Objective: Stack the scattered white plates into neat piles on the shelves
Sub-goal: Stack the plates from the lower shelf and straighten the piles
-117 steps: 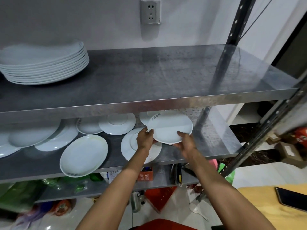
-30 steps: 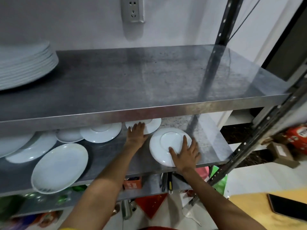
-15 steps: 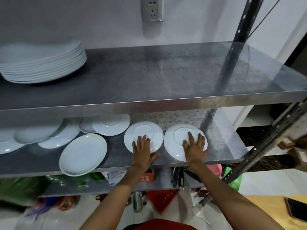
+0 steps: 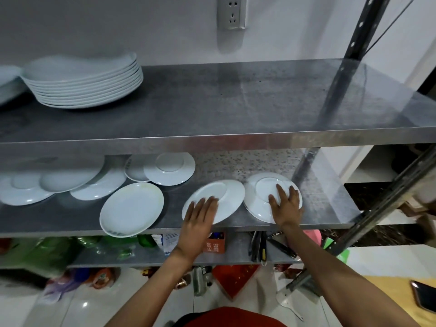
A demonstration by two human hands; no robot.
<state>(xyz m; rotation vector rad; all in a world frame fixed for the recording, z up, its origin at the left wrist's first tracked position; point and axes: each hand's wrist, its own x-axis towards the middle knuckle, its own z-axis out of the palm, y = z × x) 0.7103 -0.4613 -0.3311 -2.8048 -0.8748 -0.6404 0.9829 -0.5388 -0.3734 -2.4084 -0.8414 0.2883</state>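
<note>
While the left hand (image 4: 199, 214) is lying flat with its fingers straight on the near edge of an upturned small plate (image 4: 221, 199) at lower centre of the frame, the right hand (image 4: 286, 205) is pressing in the same way, fingers spread and straight, on a second upturned plate (image 4: 259, 197) just to the right. Neither hand is curling round anything. The left plate is looking blurred and tilted, its near rim hanging slightly over the front lip of the middle shelf (image 4: 318, 208); the two plates are lying side by side, rims nearly touching.

Further left on that shelf, an oval plate (image 4: 131, 210) is sitting face up, its near end jutting past the shelf edge. Behind it, toward the middle of the frame, another upturned round plate (image 4: 169, 168) is overlapping a plate (image 4: 134, 168) partly tucked under it. At the left edge, several larger plates (image 4: 59, 182) are lying scattered and overlapping, half hidden under the shelf above.

On the upper shelf (image 4: 236, 107), in the upper left of the frame, a neat stack of large plates (image 4: 85, 81) is standing. A wall socket (image 4: 231, 11) is showing at top centre, and a phone (image 4: 424, 297) is lying on a yellow table (image 4: 387, 296) at lower right.
</note>
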